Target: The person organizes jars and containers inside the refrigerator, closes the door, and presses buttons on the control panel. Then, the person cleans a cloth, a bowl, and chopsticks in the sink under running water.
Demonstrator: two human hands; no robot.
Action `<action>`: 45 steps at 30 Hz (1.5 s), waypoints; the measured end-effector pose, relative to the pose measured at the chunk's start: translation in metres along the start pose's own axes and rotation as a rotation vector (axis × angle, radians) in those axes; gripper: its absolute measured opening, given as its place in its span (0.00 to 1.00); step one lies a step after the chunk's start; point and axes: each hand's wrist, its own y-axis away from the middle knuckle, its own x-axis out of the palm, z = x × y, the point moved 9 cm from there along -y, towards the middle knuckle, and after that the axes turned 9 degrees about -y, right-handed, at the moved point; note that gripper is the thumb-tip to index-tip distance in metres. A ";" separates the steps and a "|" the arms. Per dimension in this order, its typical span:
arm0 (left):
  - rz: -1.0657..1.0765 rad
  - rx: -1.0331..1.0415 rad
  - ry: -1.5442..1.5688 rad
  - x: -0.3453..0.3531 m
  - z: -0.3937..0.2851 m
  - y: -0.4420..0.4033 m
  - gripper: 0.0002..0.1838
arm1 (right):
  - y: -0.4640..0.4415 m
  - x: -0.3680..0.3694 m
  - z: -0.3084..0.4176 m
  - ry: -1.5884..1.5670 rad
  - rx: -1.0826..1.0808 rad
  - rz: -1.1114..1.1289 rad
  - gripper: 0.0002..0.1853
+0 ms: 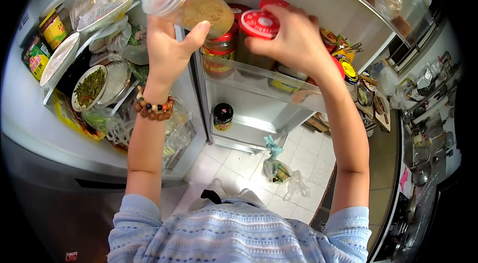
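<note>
A clear jar (206, 11) is gripped in the left hand (174, 46). A red-lidded jar (260, 25) is pinched by the right hand's (291, 36) curled fingers.

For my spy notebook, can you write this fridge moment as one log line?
left hand: holding tilted clear jar | right hand: at red-lidded jar | place: door shelf

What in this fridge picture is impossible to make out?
- Head view: whether the right hand grips the red-lidded jar; the hand itself hides its far fingertips.
- Head view: what the tan stuff is in the clear jar in the left hand; blurred.
- Head view: fine print on the black-lidded jar; too small.
- Head view: the upper shelf's full contents; cut off by the top edge.
</note>
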 end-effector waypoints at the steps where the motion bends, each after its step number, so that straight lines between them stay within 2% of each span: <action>1: -0.022 -0.035 0.069 -0.005 0.000 0.005 0.35 | -0.004 -0.008 0.004 -0.038 -0.003 -0.041 0.34; 3: -0.026 -0.032 0.072 -0.009 -0.003 0.011 0.36 | -0.014 -0.025 0.008 -0.152 0.060 -0.013 0.31; 6: -0.013 -0.032 0.052 -0.006 -0.006 0.015 0.36 | -0.017 -0.043 0.017 -0.268 0.103 0.000 0.38; 7: -0.021 -0.018 0.043 -0.006 -0.008 0.017 0.33 | -0.012 -0.046 0.027 -0.498 0.309 0.084 0.31; 9: -0.027 -0.006 0.035 -0.006 -0.010 0.019 0.31 | -0.010 -0.049 0.022 -0.466 0.307 0.009 0.31; 11: -0.095 -0.050 0.040 -0.010 -0.009 0.020 0.36 | -0.010 -0.047 0.019 -0.444 0.269 -0.017 0.30; 15: -0.055 -0.055 0.077 -0.005 -0.007 0.024 0.37 | -0.008 -0.047 0.016 -0.423 0.155 -0.073 0.31; 19: -0.030 -0.065 0.024 0.000 -0.014 0.029 0.38 | -0.007 -0.040 0.016 -0.473 0.146 -0.046 0.31; 21: -0.027 -0.079 0.028 0.000 -0.015 0.031 0.39 | -0.006 -0.040 0.019 -0.379 0.072 -0.074 0.31; 25: 0.005 -0.084 0.072 0.002 -0.016 0.034 0.40 | -0.002 -0.045 0.018 -0.308 0.086 -0.120 0.33; 29: 0.018 -0.050 0.114 0.006 -0.018 0.034 0.40 | 0.002 -0.049 0.013 -0.366 0.093 -0.131 0.34; 32: 0.010 -0.061 0.163 0.009 -0.021 0.034 0.39 | 0.004 -0.053 0.016 -0.336 0.014 -0.173 0.35; 34: -0.004 -0.052 0.161 0.006 -0.019 0.035 0.38 | 0.007 -0.056 0.012 -0.521 0.071 -0.199 0.35; 36: -0.024 -0.039 0.156 0.003 -0.017 0.034 0.37 | 0.010 -0.063 0.003 -0.583 0.009 -0.221 0.34; 38: -0.055 -0.050 0.126 -0.002 -0.014 0.034 0.35 | 0.016 -0.064 0.009 -0.838 0.221 -0.145 0.32; 42: -0.056 -0.111 0.211 -0.006 -0.004 0.032 0.33 | 0.025 -0.067 0.010 -0.814 0.254 -0.140 0.32; 45: -0.052 -0.093 0.182 -0.001 -0.010 0.035 0.32 | 0.037 -0.069 0.010 -0.851 0.234 -0.195 0.36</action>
